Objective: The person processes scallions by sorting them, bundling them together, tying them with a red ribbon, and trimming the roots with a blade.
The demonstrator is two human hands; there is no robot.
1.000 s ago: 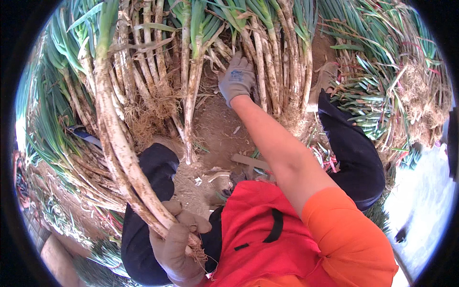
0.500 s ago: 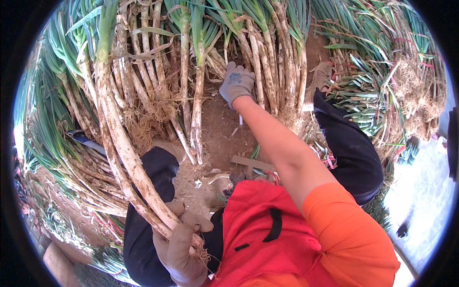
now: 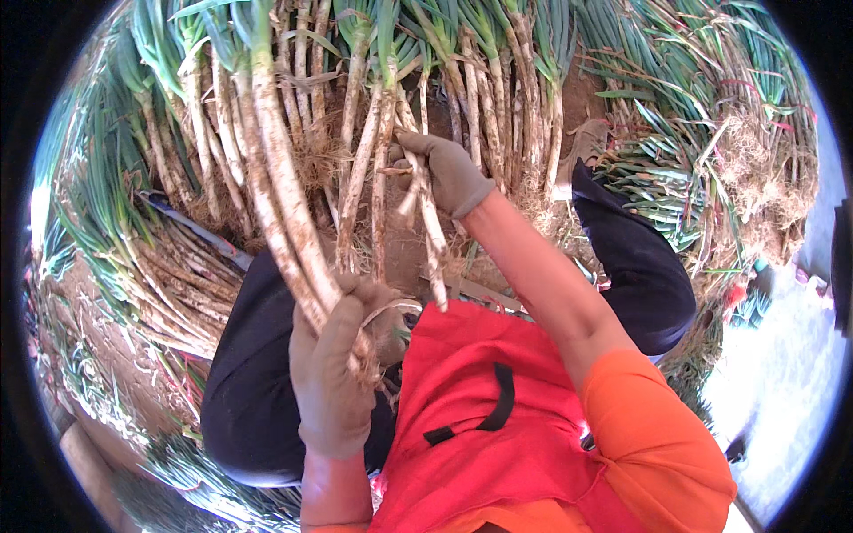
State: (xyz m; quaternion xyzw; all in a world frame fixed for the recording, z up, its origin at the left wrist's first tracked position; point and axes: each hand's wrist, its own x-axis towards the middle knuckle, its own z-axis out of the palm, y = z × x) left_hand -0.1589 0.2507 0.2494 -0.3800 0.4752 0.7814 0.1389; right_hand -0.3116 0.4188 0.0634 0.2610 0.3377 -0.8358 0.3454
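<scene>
Since the earlier frame, the gloved left hand point(image 3: 333, 364) has risen from beside the lap, carrying its pair of thick green onions point(image 3: 289, 195) up and rightward, and the gloved right hand point(image 3: 446, 173) has turned over and come nearer, with slimmer green onion stalks point(image 3: 434, 231) beside its thumb. The left fingers wrap firmly around the lower white ends of the thick pair, just above the stringy roots point(image 3: 362, 360), while the leafy tops reach away toward the upper edge. The right fingers curl around the slim stalks, their pale tips hanging near the top of the red apron point(image 3: 506, 453); how tightly they press is partly hidden. Ahead, more onions with soil-stained stems point(image 3: 520, 133) lie fanned over brown earth. The thick stalks look fairly light but long and leaf-heavy, so they would probably sway if held only at the root end. Their white shanks seem firm with some spring, the leaves easily creased, the loose outer skin liable to slip; the sturdy lower shank looks the best place to grasp.
</scene>
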